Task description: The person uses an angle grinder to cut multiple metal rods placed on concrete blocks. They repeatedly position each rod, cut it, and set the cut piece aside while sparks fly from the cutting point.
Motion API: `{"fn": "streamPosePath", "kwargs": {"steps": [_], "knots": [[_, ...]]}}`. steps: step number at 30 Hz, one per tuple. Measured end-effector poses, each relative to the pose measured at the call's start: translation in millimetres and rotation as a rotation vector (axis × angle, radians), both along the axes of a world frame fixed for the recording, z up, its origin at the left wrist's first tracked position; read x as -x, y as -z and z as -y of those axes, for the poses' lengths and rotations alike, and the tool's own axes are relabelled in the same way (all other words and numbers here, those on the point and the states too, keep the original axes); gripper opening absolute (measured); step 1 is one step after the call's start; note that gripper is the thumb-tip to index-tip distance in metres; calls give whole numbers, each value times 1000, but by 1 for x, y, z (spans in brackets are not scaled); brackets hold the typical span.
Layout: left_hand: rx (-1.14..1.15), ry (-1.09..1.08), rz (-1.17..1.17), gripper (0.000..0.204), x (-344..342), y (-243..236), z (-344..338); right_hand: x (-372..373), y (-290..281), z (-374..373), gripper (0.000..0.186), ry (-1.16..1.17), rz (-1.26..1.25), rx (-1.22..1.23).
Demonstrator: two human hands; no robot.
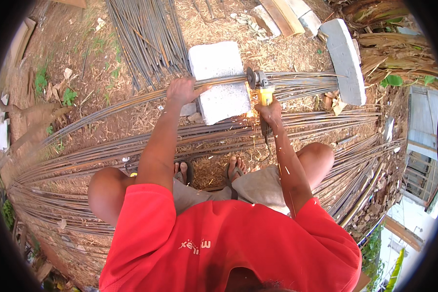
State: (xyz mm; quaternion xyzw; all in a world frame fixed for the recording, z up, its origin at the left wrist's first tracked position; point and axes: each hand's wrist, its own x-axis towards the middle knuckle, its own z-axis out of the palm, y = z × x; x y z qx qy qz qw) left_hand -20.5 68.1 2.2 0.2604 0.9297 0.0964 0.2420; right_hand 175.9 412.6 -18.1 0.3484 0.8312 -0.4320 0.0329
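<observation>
My left hand [181, 90] grips several long steel rods [107, 107] lying across a white block [218, 107], just at the block's left side. My right hand [270, 113] is closed around a yellow and black angle grinder [266, 95], its dark disc [252, 79] at the rods by the block's right edge. Orange sparks [251, 109] fly downward below the disc, and a power cord hangs from the grinder's rear toward the ground.
Rod bundles [141, 34] lie above and across the ground near my sandalled feet [236, 167]. A grey slab [343, 61], stacked boards [282, 14], small stones [188, 109] and dry banana leaves [389, 53] surround the work spot. A corrugated structure [421, 121] stands at right.
</observation>
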Motion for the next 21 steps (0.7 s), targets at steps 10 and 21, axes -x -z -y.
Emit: {"fn": "streamPosePath", "kwargs": {"steps": [10,21], "knots": [[-21,39,-58,107,3,9,2,-13,4,-1,60,-61,89,-169],[22,27,0,104,1,7,0,-4,-5,0,62,12,65,113]]}}
